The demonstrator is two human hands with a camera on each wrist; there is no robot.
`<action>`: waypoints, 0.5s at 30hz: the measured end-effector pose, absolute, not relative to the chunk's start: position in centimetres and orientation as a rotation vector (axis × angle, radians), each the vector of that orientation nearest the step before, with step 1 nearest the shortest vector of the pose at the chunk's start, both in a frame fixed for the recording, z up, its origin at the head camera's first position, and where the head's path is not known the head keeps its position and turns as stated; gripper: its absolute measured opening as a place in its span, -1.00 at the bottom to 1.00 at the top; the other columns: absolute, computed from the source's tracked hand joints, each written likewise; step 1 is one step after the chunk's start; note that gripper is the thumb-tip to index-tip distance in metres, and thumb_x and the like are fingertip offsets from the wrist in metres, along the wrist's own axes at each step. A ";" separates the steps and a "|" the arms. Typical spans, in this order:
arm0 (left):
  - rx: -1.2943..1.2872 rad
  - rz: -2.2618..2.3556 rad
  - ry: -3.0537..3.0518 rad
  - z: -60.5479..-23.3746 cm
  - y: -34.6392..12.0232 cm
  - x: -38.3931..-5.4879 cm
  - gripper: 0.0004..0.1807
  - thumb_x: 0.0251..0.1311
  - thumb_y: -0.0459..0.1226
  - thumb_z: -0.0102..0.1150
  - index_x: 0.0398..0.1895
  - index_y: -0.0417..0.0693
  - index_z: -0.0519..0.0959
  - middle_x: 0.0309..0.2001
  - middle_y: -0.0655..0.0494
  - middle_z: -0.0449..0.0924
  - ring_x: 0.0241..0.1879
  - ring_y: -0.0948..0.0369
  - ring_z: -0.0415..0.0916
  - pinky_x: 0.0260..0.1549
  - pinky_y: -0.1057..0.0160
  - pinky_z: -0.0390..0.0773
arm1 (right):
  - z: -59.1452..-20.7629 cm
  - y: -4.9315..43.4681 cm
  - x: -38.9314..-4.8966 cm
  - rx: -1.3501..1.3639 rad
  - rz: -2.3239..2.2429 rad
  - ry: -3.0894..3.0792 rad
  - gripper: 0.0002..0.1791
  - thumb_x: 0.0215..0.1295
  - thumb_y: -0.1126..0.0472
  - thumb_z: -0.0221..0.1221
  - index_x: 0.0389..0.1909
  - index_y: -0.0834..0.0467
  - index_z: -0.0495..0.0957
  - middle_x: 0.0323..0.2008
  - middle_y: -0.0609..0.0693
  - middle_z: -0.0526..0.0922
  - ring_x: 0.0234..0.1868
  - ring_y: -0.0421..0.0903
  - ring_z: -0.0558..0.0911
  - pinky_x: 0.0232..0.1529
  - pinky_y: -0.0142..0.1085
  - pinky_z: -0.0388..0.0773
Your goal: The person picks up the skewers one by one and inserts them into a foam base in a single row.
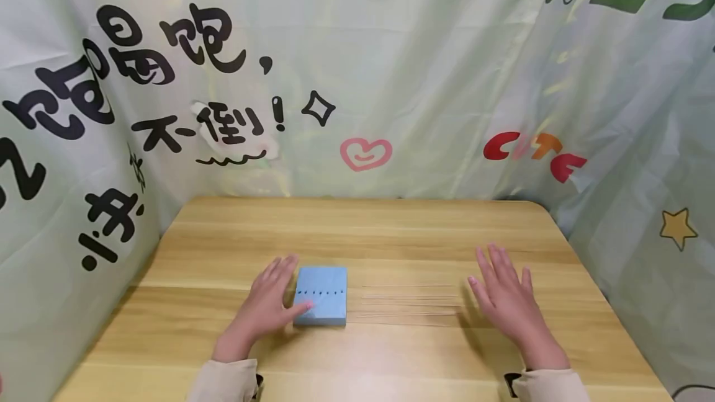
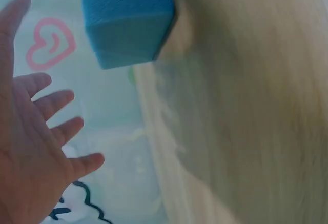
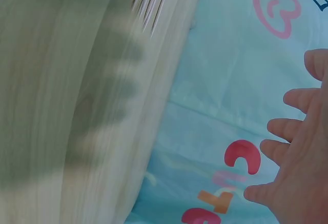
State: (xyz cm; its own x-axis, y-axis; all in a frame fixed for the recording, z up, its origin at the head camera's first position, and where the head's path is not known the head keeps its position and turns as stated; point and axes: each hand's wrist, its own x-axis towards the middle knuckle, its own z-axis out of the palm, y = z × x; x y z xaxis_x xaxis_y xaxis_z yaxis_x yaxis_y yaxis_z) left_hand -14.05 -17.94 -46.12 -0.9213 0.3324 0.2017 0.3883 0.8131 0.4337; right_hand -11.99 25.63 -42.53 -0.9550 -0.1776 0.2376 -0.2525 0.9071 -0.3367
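A blue foam-like block (image 1: 324,310) with a row of small dark holes across its top lies on the table. Beside its left side is my left hand (image 1: 267,304), fingers spread and thumb overlapping the block's near left part in the head view. In the left wrist view, a gap shows between that hand (image 2: 36,147) and the block (image 2: 128,24). Several thin wooden sticks (image 1: 410,314) lie side by side to the right of the block. Further right, my right hand (image 1: 512,306) hovers above the table with spread fingers and holds nothing.
The wooden table (image 1: 357,228) has rounded far corners. A printed cloth curtain (image 1: 424,79) hangs behind it and along both sides, close to the table edges. Dark straps (image 1: 512,383) show at both sleeve cuffs.
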 end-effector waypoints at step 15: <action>-0.567 -0.854 -3.026 -47.9 -16.9 -14.8 0.44 -0.57 0.22 0.54 0.47 -0.13 0.03 0.46 -0.06 0.04 0.43 -0.07 -0.08 0.27 -0.33 -0.08 | -42.2 22.9 -13.3 0.424 0.728 -2.794 -0.30 0.36 0.02 0.09 0.38 0.28 0.13 0.27 0.30 0.29 0.26 0.29 0.28 0.16 0.25 0.19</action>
State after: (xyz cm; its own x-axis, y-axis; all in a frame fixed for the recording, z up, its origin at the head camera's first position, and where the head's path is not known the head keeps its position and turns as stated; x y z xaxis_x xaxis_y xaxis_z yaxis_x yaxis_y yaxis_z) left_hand -14.80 -16.93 -47.88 -0.9356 0.3502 0.0443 0.3217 0.7942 0.5156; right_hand -13.33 22.87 -42.22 -0.9334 -0.2193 0.2839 -0.3300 0.8352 -0.4398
